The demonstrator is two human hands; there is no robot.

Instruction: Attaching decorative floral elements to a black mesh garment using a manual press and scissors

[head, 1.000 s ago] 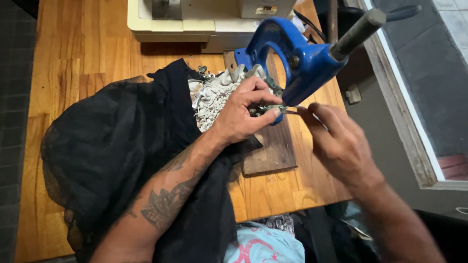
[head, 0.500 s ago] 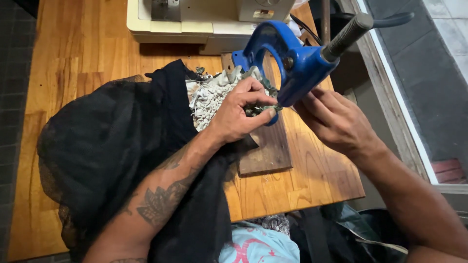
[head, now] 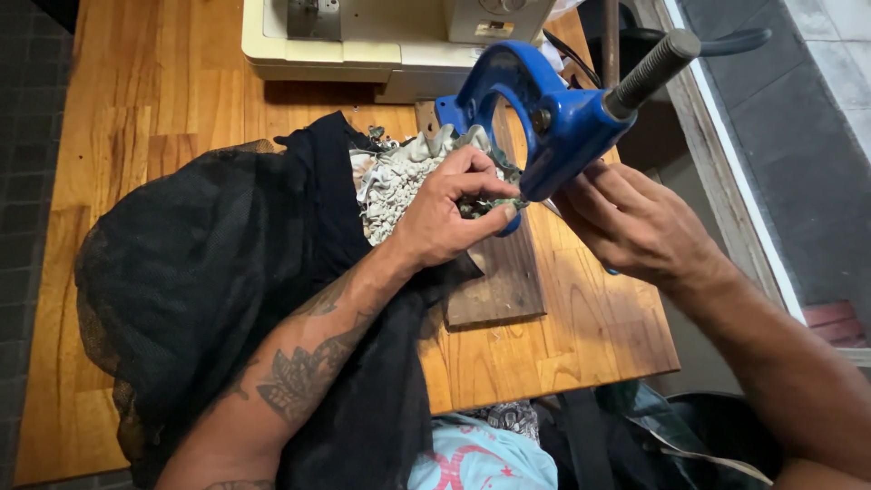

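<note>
The left hand (head: 442, 213) pinches the grey ruffled cloth (head: 392, 181) tight under the blue press (head: 544, 118), in the middle of the table (head: 154, 118). The right hand (head: 635, 222) sits curled just right of it; I cannot tell what it holds. The cloth is being lined up. Next it needs a steady hold while the press handle (head: 651, 71) comes down.

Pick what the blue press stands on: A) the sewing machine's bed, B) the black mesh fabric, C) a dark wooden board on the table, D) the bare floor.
C: the blue press rises from a dark wooden board lying on the wooden table; the cream sewing machine sits behind it, and the black mesh fabric lies off to the side under the left hand.
</note>
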